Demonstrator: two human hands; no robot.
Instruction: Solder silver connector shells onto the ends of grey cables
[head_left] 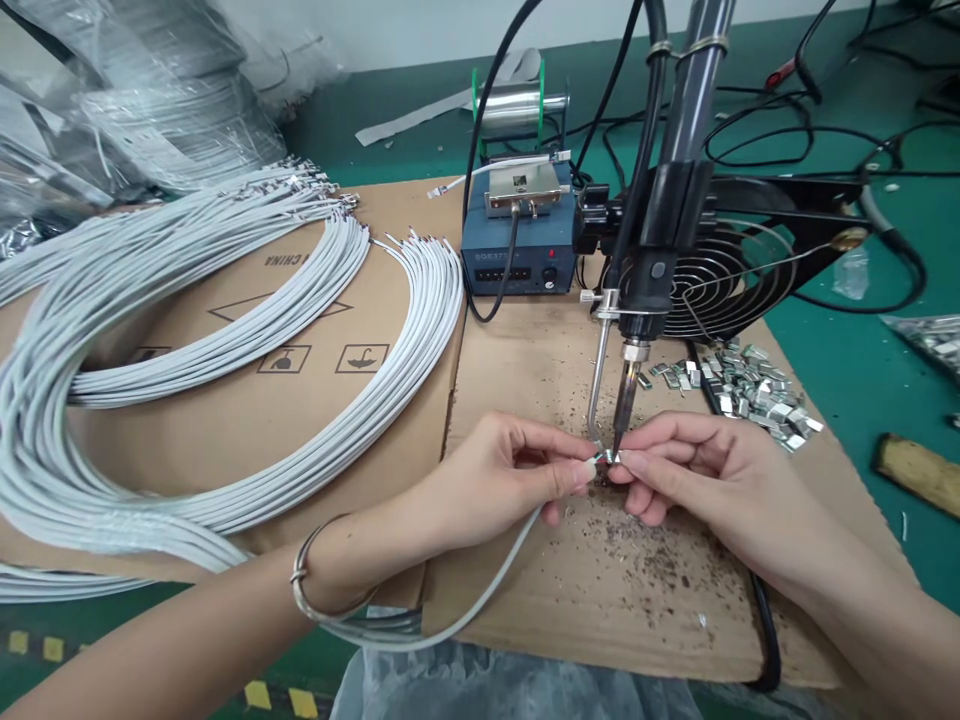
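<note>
Centrally, both hands meet under a fixed soldering iron (626,395): the left hand (502,470) pinches a grey wire (495,590) end, the right hand (690,465) pinches a small metal clip (611,457) against it at the iron's tip. Cardboard (525,380) covers the green table (847,370). Wire bundles (225,330) curve at left; loose clips (757,390) lie right, beside a fan (735,275); a blue box (517,250) stands behind

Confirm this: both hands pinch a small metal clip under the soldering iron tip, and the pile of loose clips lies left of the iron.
Not quite. In the head view the pile of loose clips lies right of the soldering iron, not left. The left hand and right hand do pinch the small metal clip.
</note>
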